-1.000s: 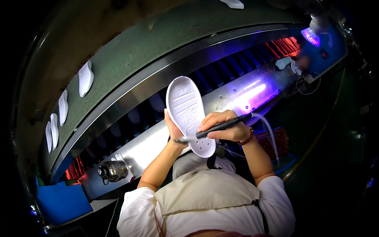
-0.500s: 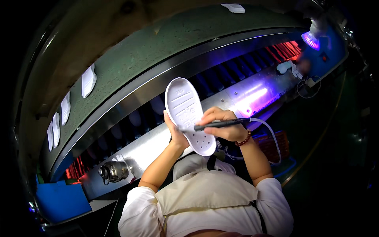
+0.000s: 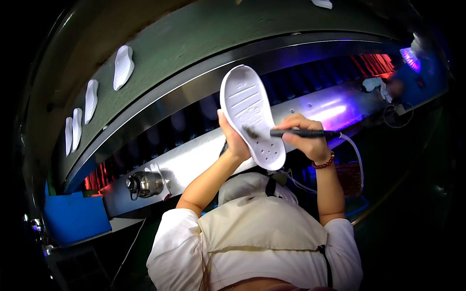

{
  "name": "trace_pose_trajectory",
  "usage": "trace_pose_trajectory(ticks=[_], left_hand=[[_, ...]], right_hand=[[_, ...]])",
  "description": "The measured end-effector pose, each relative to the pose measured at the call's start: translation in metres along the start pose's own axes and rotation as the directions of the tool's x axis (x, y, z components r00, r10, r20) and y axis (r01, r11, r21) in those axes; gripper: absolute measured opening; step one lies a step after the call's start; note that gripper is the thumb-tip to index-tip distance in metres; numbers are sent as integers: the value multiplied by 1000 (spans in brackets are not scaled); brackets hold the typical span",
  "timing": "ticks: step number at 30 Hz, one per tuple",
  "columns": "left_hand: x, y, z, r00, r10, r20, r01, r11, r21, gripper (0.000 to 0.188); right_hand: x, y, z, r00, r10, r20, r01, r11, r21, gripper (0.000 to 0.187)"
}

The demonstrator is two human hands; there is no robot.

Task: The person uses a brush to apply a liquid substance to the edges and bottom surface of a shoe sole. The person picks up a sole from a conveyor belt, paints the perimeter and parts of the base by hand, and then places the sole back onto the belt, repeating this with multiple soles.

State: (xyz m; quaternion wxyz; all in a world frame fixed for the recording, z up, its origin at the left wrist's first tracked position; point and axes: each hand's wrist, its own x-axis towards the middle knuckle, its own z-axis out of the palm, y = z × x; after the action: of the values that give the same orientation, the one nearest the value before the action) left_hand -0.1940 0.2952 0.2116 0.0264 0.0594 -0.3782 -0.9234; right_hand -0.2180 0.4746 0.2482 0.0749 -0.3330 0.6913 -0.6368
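Note:
A white shoe sole point(image 3: 247, 104), tilted with its rounded end away from me, is held up in front of my body. Gripping its left edge is my left hand point(image 3: 235, 141), partly behind the sole. My right hand point(image 3: 309, 139) has its fingers closed round a slim black brush point(image 3: 306, 133) with a pale hose running from its back end. The brush's dark, motion-blurred tip lies over the sole's inner face, just above a group of small holes. A raised rim runs round the sole.
Several more white soles point(image 3: 124, 68) lie on the green conveyor belt point(image 3: 194, 58) beyond a metal rail. A metal ledge point(image 3: 194, 153) carries a dark jug-like bottle point(image 3: 145, 184) at left and white gloves point(image 3: 377, 87) at right. A purple-lit lamp point(image 3: 410, 59) hangs far right; a blue box point(image 3: 77, 218) stands left.
The brush tip has passed from near the sole's left edge to over its inner face. Both hands and the sole appear higher and further right, as the whole view has shifted.

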Motion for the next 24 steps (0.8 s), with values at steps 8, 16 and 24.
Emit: trace_pose_trajectory(ticks=[8,16,24], left_hand=[[12,-10,-15,1000,28,4,-28,996,-83,97],[10,4,-8,997,78,7,-76,987,-138,96],[13,19,-6,989,150,-19,-151,979,-138,93]], right_hand=[[-5,-1,3,997,62,-56,-54,991,126,20],[-8,0,-2,990,-58,126,61,998,-13,21],[-16,3,0,1000,-2,2,2,1000,26,26]])
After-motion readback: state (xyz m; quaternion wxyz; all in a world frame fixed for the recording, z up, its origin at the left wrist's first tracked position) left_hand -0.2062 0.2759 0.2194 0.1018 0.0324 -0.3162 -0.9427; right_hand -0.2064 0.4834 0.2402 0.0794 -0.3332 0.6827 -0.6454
